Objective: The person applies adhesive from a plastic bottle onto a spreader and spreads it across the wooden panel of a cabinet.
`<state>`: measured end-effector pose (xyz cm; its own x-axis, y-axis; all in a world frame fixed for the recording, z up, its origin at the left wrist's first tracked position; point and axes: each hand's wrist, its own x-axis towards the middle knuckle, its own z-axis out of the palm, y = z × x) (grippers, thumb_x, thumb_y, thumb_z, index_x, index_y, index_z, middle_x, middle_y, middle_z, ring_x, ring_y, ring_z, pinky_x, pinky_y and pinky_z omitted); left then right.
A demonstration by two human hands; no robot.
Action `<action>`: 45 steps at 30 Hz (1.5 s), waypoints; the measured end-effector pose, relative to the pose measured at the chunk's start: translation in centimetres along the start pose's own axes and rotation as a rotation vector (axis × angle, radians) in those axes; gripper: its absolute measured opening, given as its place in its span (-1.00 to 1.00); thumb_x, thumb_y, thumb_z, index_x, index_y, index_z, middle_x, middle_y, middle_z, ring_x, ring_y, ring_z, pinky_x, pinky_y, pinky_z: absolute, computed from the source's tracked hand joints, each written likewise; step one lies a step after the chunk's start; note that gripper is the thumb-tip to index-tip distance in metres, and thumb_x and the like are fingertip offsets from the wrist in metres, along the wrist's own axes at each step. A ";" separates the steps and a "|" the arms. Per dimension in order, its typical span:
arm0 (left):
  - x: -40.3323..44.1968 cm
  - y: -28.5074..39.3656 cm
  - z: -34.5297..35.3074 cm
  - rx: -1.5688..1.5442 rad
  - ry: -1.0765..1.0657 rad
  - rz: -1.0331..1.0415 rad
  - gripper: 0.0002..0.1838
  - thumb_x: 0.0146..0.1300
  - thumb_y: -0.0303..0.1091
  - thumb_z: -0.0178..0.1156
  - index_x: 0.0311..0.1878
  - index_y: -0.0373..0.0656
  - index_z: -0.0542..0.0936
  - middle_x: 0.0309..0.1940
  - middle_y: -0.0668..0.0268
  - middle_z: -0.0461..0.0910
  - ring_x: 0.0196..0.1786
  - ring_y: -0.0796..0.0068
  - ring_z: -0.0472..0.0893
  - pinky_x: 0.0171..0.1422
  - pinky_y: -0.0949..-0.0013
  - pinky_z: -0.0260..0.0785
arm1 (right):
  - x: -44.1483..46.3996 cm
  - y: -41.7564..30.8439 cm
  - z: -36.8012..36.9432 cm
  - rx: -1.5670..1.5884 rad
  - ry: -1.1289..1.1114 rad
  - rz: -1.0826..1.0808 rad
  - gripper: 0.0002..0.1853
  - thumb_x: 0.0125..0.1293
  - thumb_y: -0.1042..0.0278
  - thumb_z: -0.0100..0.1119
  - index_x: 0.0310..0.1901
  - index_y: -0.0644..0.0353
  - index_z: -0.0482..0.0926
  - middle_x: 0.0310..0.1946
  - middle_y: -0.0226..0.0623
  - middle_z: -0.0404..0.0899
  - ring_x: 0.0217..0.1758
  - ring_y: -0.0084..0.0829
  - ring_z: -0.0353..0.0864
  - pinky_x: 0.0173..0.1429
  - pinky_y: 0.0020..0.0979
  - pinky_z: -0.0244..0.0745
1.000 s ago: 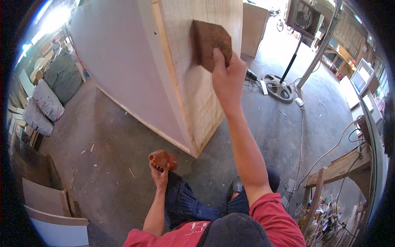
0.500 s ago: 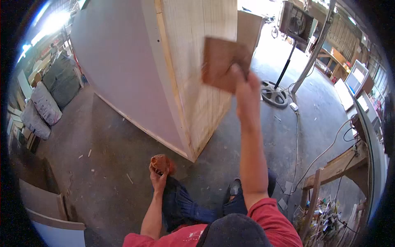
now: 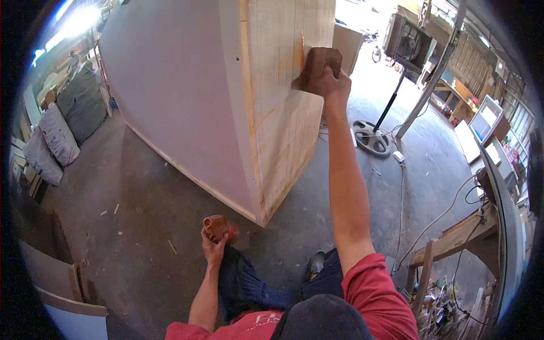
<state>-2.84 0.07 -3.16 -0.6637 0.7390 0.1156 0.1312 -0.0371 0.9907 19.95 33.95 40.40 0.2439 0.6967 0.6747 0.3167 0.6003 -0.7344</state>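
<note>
Spreading looks in hand: the right hand point(image 3: 336, 88) grips a brown blade point(image 3: 319, 61) by the orange streak point(image 3: 302, 47) toward twelve o'clock, the left hand point(image 3: 213, 249) clasps an orange-brown lump point(image 3: 216, 226) toward seven, and the next stroke calls for even pressure.

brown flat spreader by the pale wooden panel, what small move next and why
I'd probably draw the brown flat spreader across the thin orange streak in one short stroke: the streak stands out on the pale wooden panel, and the right hand holds the spreader right beside it.
</note>
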 end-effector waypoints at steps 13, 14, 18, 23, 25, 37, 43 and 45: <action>0.8 -1.0 -1.1 0.040 0.010 -0.044 -0.19 0.16 -0.35 0.49 0.44 -0.12 0.28 0.29 0.11 0.50 0.34 0.16 0.52 0.41 0.16 0.40 | -9.7 -11.6 -1.7 0.231 -0.091 -0.274 -0.77 0.40 0.40 0.19 -0.06 0.39 0.66 -0.34 0.04 0.72 -0.26 -0.38 0.70 -0.11 -0.30 0.52; 0.8 -1.2 -1.1 0.024 0.004 -0.048 -0.18 0.16 -0.33 0.49 0.44 -0.11 0.28 0.29 0.11 0.50 0.35 0.15 0.52 0.41 0.15 0.40 | -10.7 -11.9 -1.9 0.266 -0.100 -0.286 -0.76 0.41 0.39 0.19 -0.05 0.39 0.66 -0.34 0.05 0.72 -0.27 -0.38 0.70 -0.11 -0.29 0.53; 1.1 -3.1 -0.9 -0.065 -0.037 -0.015 -0.16 0.14 -0.32 0.51 0.44 -0.12 0.27 0.30 0.10 0.48 0.34 0.15 0.52 0.40 0.18 0.40 | -13.9 -13.1 -2.7 0.223 -0.134 -0.281 -0.76 0.43 0.38 0.17 -0.02 0.38 0.65 -0.32 0.06 0.71 -0.28 -0.41 0.70 -0.13 -0.31 0.53; 1.8 -5.9 0.2 -0.095 -0.033 -0.003 -0.12 0.12 -0.33 0.52 0.46 -0.17 0.25 0.32 0.05 0.44 0.33 0.17 0.51 0.37 0.17 0.42 | -18.6 -11.1 -5.8 0.341 -0.498 0.027 -0.75 0.47 0.35 0.22 0.03 0.36 0.64 -0.12 -0.39 0.71 -0.06 -0.63 0.59 0.05 -0.46 0.50; 0.7 -1.8 0.4 -0.086 -0.065 -0.033 -0.12 0.13 -0.33 0.52 0.46 -0.18 0.24 0.33 0.06 0.43 0.34 0.16 0.50 0.37 0.16 0.41 | -18.9 -8.0 -7.2 0.587 -0.445 0.236 -0.72 0.47 0.33 0.22 0.08 0.33 0.61 -0.06 -0.39 0.70 -0.02 -0.58 0.61 0.08 -0.43 0.51; -1.1 1.2 -3.8 0.020 0.107 0.023 -0.16 0.21 -0.35 0.48 0.47 -0.15 0.22 0.33 0.12 0.41 0.36 0.18 0.47 0.39 0.14 0.41 | -0.4 14.5 -3.1 -0.003 -0.029 -0.076 -0.67 0.44 0.20 0.11 0.01 0.30 0.65 -0.18 0.02 0.73 -0.06 -0.07 0.74 0.04 -0.20 0.57; -1.2 1.4 -5.3 0.004 0.255 0.016 -0.18 0.24 -0.37 0.46 0.49 -0.13 0.21 0.34 0.17 0.39 0.39 0.25 0.43 0.38 0.16 0.40 | -6.6 12.1 0.7 -0.130 0.024 -0.191 -0.71 0.37 0.23 0.11 -0.01 0.15 0.69 -0.26 0.08 0.69 -0.10 0.13 0.69 0.00 0.00 0.58; -0.5 2.0 -5.4 -0.131 0.291 -0.002 -0.19 0.26 -0.38 0.44 0.50 -0.13 0.21 0.34 0.17 0.39 0.40 0.26 0.42 0.38 0.16 0.39 | -6.3 13.1 -0.9 0.012 0.126 -0.191 -0.72 0.35 0.30 0.17 -0.01 0.23 0.69 -0.25 0.17 0.65 -0.15 0.08 0.70 -0.09 -0.15 0.53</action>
<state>-6.20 -4.04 -0.89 -0.8490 0.5165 0.1110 0.0464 -0.1364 0.9896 23.41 37.06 26.54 0.2927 0.5157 0.8052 0.3578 0.7218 -0.5924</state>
